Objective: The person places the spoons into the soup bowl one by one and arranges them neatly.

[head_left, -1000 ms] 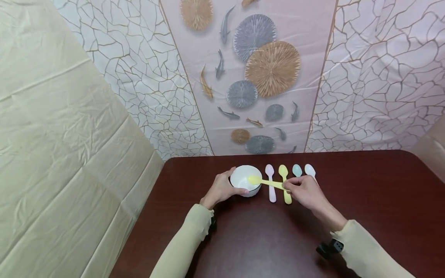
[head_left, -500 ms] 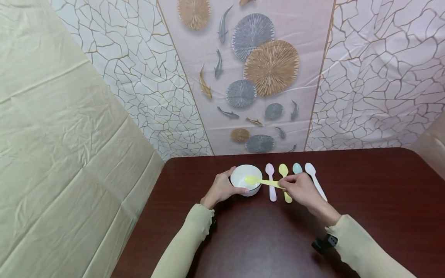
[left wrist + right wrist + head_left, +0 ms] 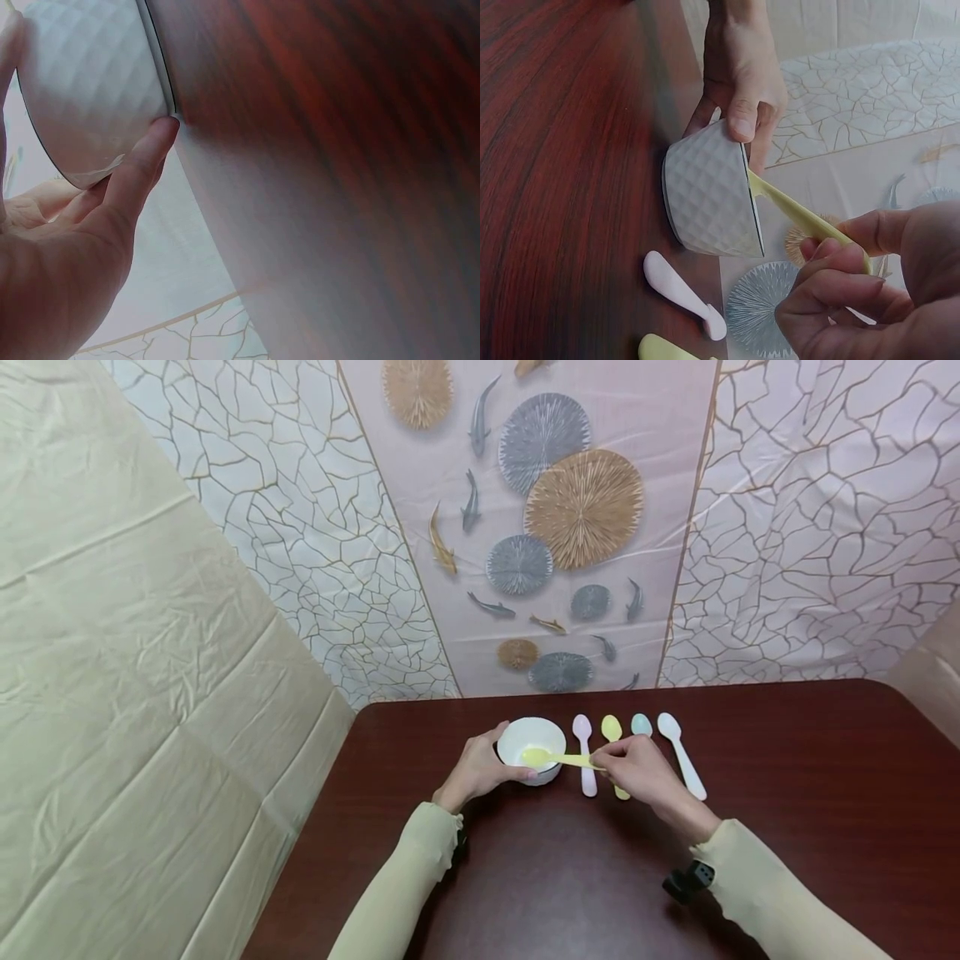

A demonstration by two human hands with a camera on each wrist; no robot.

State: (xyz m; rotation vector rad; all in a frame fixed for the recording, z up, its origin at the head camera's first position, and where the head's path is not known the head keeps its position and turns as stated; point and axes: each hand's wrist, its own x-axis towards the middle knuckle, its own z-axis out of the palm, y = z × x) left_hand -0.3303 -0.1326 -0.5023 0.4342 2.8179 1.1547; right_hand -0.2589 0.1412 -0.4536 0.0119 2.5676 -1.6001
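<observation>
A white bowl with a dark rim and a quilted outer wall stands on the table. My left hand grips it from the left, thumb over the near rim and fingers around the far side. In the left wrist view the fingers press against the bowl's wall. My right hand pinches a yellow spoon by its handle end. The spoon's head lies inside the bowl, its handle crossing the rim; in the right wrist view the head is hidden behind the wall.
Right of the bowl lie a pink spoon, a second yellow spoon, a teal spoon partly under my right hand, and a white spoon. The dark wooden table ends at a patterned cloth backdrop.
My right hand has moved left with the yellow spoon, and its head has shifted left and nearer to me inside the bowl. More of the white spoon shows. My left hand keeps its place.
</observation>
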